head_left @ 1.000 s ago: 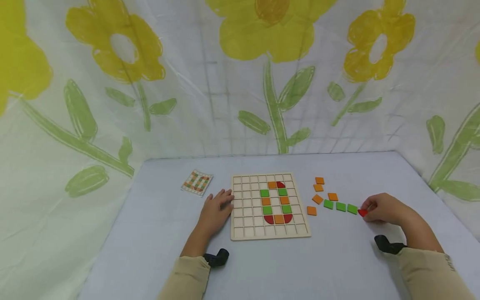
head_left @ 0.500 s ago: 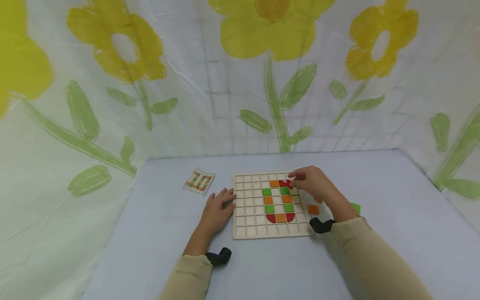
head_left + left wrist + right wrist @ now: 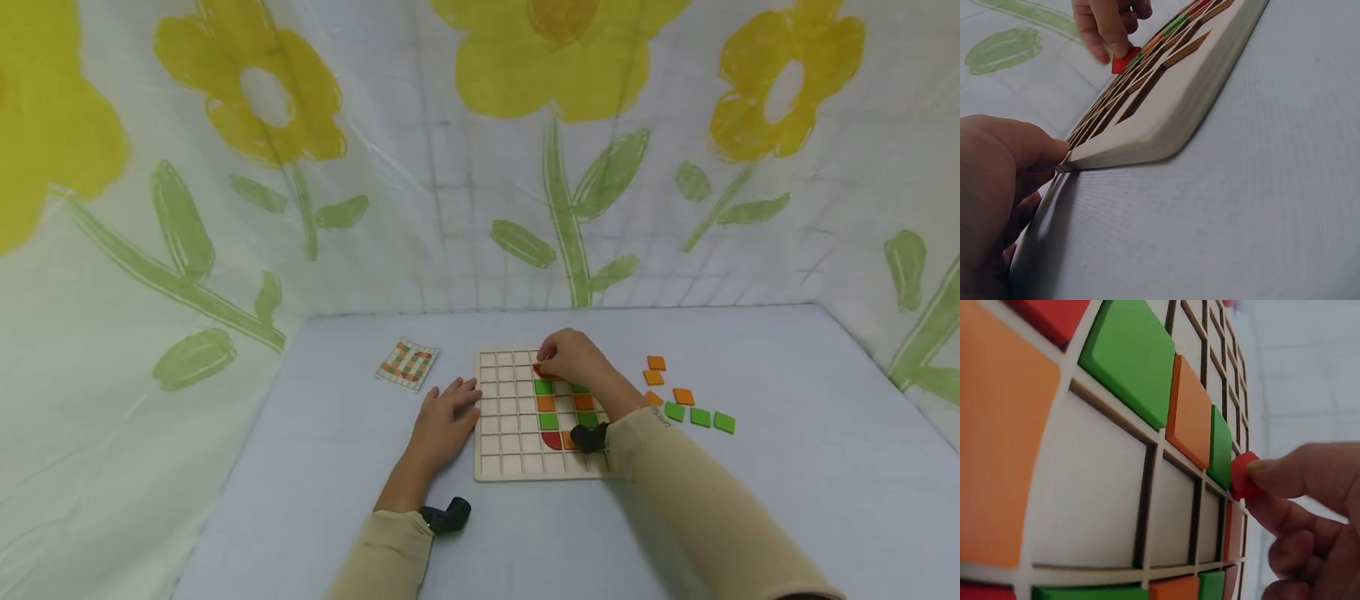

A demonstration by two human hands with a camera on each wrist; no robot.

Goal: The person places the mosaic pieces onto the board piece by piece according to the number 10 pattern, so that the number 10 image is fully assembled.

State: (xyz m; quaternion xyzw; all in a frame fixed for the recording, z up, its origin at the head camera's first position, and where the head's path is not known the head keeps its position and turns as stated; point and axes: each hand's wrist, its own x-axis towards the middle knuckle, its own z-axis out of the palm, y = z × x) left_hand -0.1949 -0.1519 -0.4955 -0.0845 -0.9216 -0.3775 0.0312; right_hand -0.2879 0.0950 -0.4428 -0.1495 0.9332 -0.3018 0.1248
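The right hand (image 3: 573, 357) pinches a small red piece (image 3: 1242, 475) between thumb and fingertip, holding it at the far row of a wooden grid board (image 3: 495, 467). Just under the pinch, green and orange tiles (image 3: 546, 403) fill board squares in two columns; whether the red piece touches the board is unclear. To the pinch's right, loose tiles (image 3: 700, 417) lie on the table (image 3: 787, 483). The left hand (image 3: 444, 421) rests flat, fingers relaxed, touching the board's left edge. A pattern card (image 3: 407, 364) lies beyond it.
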